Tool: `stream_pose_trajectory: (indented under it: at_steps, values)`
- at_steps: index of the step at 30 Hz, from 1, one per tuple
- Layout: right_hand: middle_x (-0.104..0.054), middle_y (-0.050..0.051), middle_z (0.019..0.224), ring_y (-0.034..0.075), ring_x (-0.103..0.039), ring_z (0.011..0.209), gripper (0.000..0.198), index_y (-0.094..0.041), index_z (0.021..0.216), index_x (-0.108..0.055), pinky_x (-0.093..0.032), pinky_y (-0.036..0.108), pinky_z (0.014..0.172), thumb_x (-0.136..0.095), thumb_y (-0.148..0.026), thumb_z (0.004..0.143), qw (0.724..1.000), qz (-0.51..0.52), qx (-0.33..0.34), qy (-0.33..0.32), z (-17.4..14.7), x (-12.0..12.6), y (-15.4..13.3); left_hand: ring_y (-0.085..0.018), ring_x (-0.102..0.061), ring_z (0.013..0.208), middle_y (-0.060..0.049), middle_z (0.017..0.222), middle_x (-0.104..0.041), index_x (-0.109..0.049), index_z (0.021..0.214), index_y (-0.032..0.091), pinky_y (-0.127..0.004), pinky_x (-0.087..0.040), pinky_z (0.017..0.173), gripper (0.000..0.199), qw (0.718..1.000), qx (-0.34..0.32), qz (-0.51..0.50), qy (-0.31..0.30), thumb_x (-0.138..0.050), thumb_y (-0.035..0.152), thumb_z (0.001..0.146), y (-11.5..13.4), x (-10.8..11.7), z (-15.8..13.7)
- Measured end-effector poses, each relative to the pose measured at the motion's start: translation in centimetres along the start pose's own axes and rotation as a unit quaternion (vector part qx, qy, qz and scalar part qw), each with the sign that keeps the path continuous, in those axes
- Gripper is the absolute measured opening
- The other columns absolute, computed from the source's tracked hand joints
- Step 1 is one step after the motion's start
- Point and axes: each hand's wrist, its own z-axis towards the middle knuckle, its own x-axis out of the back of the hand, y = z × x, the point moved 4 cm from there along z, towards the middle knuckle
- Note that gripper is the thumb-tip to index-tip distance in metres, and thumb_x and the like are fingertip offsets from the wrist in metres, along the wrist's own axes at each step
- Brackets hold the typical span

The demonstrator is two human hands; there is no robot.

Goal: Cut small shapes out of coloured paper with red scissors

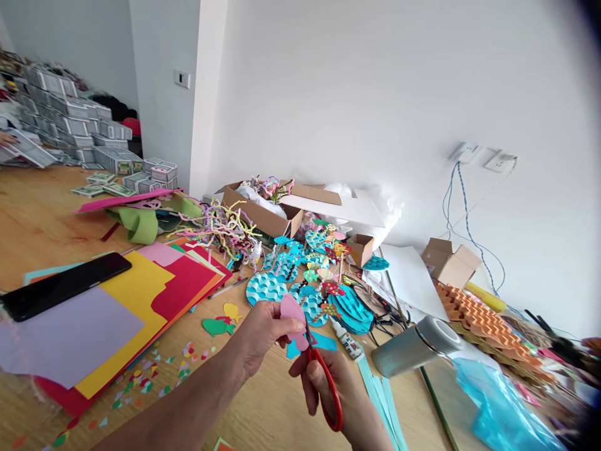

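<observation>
Pinched between the thumb and fingers of my left hand (263,335) is a pink paper cutout (292,312) with a rounded, fish-like outline. My right hand (331,382) grips red-handled scissors (334,401), whose blades meet the right edge of the pink paper. Just below the blades lies a piece of blue paper (323,341) on the table. Left of my hands rest a green paper fish (218,326) and a yellow paper fish (231,311). Beyond them are round blue wave-patterned pieces (266,288) and several small decorated paper fish (333,288).
Coloured paper sheets (107,332) with a black phone (66,282) on top lie at left, near scattered paper bits (141,379). A glue bottle (347,341), a grey flask (416,344) and blue strips (382,401) are at right. Cardboard boxes (263,213) stand against the wall.
</observation>
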Motion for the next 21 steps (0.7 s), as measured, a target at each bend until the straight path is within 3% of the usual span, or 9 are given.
stream_pose_trajectory:
  at_steps: [21]
  values:
    - [-0.05, -0.001, 0.044, 0.008, -0.036, 0.038, 0.07, -0.011, 0.079, -0.059, -0.024, 0.021, 0.04, -0.043, -0.079, 0.074, 1.0, -0.019, -0.002, -0.005, 0.08, 0.1, -0.23, -0.01, -0.046, 0.052, -0.002, 0.057, -0.059, -0.064, 0.065, 0.011, -0.024, -0.031, 0.05, 0.019, 0.998, -0.008, 0.061, -0.01, -0.066, 0.03, 0.061, 0.31, 0.29, 0.0]
